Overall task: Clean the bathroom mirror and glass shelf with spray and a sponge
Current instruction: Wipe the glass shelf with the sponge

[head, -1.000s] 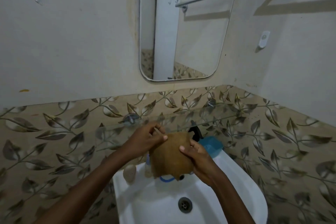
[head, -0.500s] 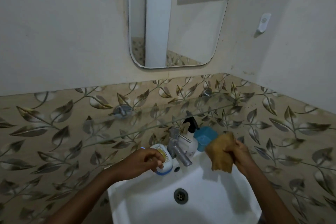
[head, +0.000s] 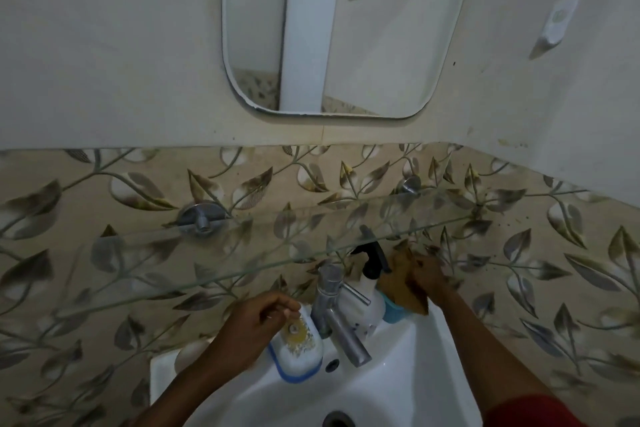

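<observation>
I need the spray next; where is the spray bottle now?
In the head view, the spray bottle stands on the sink's back rim under the glass shelf, between the tap and the brown cloth in the right hand.

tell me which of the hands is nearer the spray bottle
Right. The right hand, holding the brown cloth, is just right of the spray bottle. The left hand is beyond the tap, at the soap dish.
</observation>
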